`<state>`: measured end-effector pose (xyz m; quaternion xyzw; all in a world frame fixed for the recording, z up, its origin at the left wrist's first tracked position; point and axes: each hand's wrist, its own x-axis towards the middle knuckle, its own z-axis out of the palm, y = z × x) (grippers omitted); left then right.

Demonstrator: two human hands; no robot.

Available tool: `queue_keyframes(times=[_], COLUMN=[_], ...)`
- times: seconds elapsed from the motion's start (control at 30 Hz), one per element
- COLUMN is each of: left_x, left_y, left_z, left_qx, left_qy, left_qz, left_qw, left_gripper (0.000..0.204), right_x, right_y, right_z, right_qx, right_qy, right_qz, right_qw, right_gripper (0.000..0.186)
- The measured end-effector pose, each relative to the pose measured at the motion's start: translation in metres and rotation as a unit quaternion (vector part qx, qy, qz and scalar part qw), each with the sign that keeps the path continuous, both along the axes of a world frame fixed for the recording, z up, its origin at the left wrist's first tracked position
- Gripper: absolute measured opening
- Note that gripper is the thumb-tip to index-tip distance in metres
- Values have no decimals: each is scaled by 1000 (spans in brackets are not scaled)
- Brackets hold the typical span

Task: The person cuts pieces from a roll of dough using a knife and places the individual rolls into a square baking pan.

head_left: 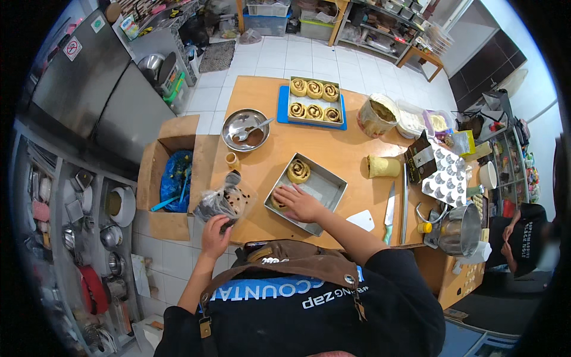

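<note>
A square metal baking pan point(334, 189) sits at the table's near middle. Inside it, at the far left corner, lies a swirled dough roll point(298, 171). My right hand point(295, 203) rests on a second dough roll point(277, 204) in the same pan, fingers stretched out and partly covering it. At the near left table edge, a clear plastic bag point(223, 201) holds small dark pieces. My left hand point(216, 237) is at the bag's near edge, its fingers curled on the plastic.
Beyond the pan stand a steel bowl point(232, 121) with a spoon and a pan of several rolls point(342, 113). To the right lie a dough log point(383, 167), a knife point(389, 208), a white scraper point(361, 221) and a metal rod point(405, 202). A cardboard box point(156, 172) stands left.
</note>
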<state>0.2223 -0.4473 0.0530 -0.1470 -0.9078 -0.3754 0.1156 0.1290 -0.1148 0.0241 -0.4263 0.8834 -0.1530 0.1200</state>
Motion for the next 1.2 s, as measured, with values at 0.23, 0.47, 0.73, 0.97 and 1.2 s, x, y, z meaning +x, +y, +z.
queue_keyframes(times=[0.23, 0.47, 0.73, 0.97, 1.2], left_x=[3, -1, 5, 32, 74], left_y=[2, 5, 8, -10, -26], left_z=[-1, 3, 12, 9, 16], left_qx=[-8, -13, -7, -7, -41], left_qy=[-10, 7, 29, 21, -10], left_qz=[-9, 2, -10, 23, 51], left_qw=[1000, 1000, 1000, 999, 998], left_gripper=[31, 31, 31, 32, 31], right_x=[-2, 7, 11, 4, 3], right_y=[-9, -9, -7, -8, -29], right_z=[-12, -16, -16, -22, -39], right_qx=[106, 82, 69, -43, -142], right_qy=[4, 34, 3, 25, -28], right_qz=[-20, -46, -73, -157, -196], right_qw=[994, 995, 995, 986, 970], right_gripper=[71, 71, 71, 80, 84])
